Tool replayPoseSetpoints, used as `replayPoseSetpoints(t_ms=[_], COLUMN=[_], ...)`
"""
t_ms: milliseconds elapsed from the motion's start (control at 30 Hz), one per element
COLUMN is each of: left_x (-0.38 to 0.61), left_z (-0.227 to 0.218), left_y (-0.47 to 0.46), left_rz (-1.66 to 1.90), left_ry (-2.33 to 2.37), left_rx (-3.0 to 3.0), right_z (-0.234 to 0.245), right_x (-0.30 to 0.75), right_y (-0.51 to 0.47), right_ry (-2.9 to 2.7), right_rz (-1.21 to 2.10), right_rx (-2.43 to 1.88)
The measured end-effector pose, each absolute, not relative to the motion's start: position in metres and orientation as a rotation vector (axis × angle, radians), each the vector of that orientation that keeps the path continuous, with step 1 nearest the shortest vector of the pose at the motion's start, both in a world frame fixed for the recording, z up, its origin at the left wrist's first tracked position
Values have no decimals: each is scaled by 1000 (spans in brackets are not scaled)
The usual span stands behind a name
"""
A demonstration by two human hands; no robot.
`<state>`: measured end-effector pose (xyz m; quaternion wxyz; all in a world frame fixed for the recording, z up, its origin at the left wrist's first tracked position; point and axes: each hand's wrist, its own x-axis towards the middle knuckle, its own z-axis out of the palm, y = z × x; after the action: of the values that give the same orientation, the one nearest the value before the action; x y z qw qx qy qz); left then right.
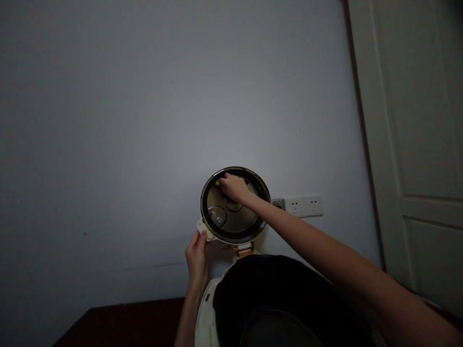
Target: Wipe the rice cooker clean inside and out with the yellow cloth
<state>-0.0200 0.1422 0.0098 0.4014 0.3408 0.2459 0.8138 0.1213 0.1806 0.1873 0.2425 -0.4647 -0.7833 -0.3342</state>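
Observation:
A round hinged lid (242,226) with a dark seal and a metal inner plate stands raised against the wall. It belongs to a pale pot-shaped cooker (206,313), with a dark inside below. My left hand (197,253) pinches the pale tab at the lid's lower left edge, thumb in front. My right hand (235,188) is closed against the upper part of the lid's inner plate. Something small and yellow (217,183) shows at its fingertips; the rest is hidden under the hand. The right forearm crosses over the cooker's opening.
Behind the lid is a plain grey wall (144,120). White power sockets (303,206) sit on it, right of the lid. A panelled door (415,144) stands at the right. Under the cooker lies a dark red-brown tabletop (126,323).

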Motion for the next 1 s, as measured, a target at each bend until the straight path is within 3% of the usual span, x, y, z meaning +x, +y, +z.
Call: replayPoseSetpoints(t_ms=[400, 667, 1000], left_x=[-21, -21, -22], left_z=[10, 9, 8], left_y=[145, 143, 145], left_rz=[2061, 2051, 2047], left_ry=[624, 612, 587], left_rx=[849, 833, 823], right_z=[149, 178, 162], right_x=[104, 131, 188], right_y=[168, 186, 191], right_ry=[-2453, -2189, -2057], right_rz=[-964, -1005, -1016], right_rx=[-958, -1176, -1441])
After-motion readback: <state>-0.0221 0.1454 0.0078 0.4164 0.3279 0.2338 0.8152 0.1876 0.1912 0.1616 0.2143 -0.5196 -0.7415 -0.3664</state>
